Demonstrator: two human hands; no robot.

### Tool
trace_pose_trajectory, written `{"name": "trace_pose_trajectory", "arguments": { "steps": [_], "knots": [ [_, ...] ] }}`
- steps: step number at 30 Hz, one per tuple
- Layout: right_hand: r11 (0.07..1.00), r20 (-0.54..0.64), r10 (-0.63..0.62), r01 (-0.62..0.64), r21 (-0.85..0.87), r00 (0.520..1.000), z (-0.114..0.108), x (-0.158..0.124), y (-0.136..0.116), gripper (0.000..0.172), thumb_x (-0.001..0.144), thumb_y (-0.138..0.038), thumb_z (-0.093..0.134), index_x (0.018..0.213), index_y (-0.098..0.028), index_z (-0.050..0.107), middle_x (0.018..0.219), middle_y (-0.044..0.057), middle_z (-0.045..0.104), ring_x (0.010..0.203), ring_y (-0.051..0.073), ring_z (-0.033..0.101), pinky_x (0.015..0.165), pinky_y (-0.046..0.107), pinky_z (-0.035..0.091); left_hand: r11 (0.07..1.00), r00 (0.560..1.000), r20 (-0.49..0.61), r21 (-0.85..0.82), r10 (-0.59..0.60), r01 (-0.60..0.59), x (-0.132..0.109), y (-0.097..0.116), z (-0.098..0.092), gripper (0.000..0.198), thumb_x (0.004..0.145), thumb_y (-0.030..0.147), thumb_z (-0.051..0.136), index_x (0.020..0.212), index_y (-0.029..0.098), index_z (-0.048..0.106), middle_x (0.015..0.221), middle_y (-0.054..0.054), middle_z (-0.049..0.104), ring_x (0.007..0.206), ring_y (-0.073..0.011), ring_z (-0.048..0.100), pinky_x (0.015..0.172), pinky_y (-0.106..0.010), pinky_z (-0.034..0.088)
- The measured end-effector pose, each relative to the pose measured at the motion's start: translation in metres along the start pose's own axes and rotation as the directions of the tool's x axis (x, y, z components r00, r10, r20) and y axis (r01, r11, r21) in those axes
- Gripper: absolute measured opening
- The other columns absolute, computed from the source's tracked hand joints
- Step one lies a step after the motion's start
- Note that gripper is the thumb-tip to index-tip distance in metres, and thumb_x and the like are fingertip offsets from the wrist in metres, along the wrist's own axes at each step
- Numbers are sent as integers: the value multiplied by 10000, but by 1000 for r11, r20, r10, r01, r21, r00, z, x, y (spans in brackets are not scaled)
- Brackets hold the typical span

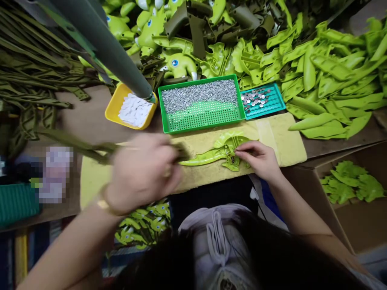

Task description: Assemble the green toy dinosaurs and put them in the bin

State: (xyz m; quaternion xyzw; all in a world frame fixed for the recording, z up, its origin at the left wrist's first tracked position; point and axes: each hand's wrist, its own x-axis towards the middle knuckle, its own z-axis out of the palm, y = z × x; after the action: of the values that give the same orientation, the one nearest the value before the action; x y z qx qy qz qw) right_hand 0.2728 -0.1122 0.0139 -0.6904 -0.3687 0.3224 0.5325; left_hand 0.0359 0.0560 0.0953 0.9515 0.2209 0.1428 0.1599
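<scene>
A: Head view, right hand (256, 159), grip?
B: Released, pressing on a lime plastic toy part (208, 158), which lies on the yellow foam pad (287, 145) on the bench (84, 108), in front of the person.
A: Left hand (142, 173)?
B: Motion-blurred beside an olive plastic strip (72, 143); grip, cannot tell.

The left hand (142, 173) is blurred by motion, its fingers curled in ahead of the palm, while the right hand (256, 159) lies palm down beyond it to the right, fingers stretched toward the left hand, with the left forearm (69, 245) and right forearm (302, 213) angling in from the lower corners.
</scene>
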Motion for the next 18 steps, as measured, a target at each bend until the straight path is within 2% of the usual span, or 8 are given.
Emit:
{"name": "trace_pose_trajectory", "arguments": {
  "steps": [1, 3, 5, 8, 12, 18],
  "knots": [
    [1000, -3, -10, 10, 7, 1000, 0, 0, 2, 69, 709, -251, 762, 758, -233, 716, 757, -8, 727, 727, 128, 676, 700, 290, 565, 996, 996, 41, 22, 82, -82, 5, 8, 13, 206, 934, 303, 489, 872, 177, 640, 863, -76, 648, 796, -202, 587, 731, -358, 514],
    [999, -12, -31, 32, 28, 999, 0, -1, 5, 62, 715, -235, 756, 759, -238, 712, 764, -12, 724, 742, 127, 676, 710, 290, 563, 973, 973, 87, 68, 213, -219, 15, 20, 41, 208, 939, 243, 455, 1005, 127, 616, 899, -107, 661, 810, -221, 601, 718, -360, 518],
    [998, 3, -38, 38, 42, 999, 0, 0, 7, 57, 722, -226, 748, 762, -240, 710, 774, -12, 722, 760, 129, 675, 723, 295, 560, 960, 963, 77, 91, 259, -265, 23, 28, 66, 259, 936, 206, 463, 1135, 70, 557, 969, -136, 671, 860, -234, 619, 747, -359, 527],
    [998, 54, 0, -3, 56, 999, -2, 0, 7, 66, 733, -244, 744, 791, -236, 715, 805, -1, 729, 788, 140, 676, 751, 314, 562, 971, 971, 59, 51, 232, -235, 28, 35, 90, 305, 921, 189, 509, 1190, 47, 535, 1045, -155, 672, 947, -251, 622, 830, -375, 527],
    [987, 111, 66, -81, 141, 992, -7, 2, 5, 187, 717, -283, 776, 892, -245, 725, 864, 4, 742, 821, 145, 685, 790, 326, 566, 986, 986, 51, 56, 156, -159, 25, 40, 105, 345, 913, 246, 552, 1203, 61, 581, 1074, -157, 663, 973, -274, 605, 855, -410, 525],
    [975, 218, 21, -67, 210, 976, -15, 7, 0, 86, 704, -198, 778, 764, -233, 728, 847, 4, 726, 865, 130, 666, 837, 310, 545, 999, 999, -12, -18, 48, -49, 14, 32, 121, 400, 922, 379, 550, 1254, 167, 617, 1055, -133, 648, 970, -253, 588, 848, -408, 511]
  ]
}}
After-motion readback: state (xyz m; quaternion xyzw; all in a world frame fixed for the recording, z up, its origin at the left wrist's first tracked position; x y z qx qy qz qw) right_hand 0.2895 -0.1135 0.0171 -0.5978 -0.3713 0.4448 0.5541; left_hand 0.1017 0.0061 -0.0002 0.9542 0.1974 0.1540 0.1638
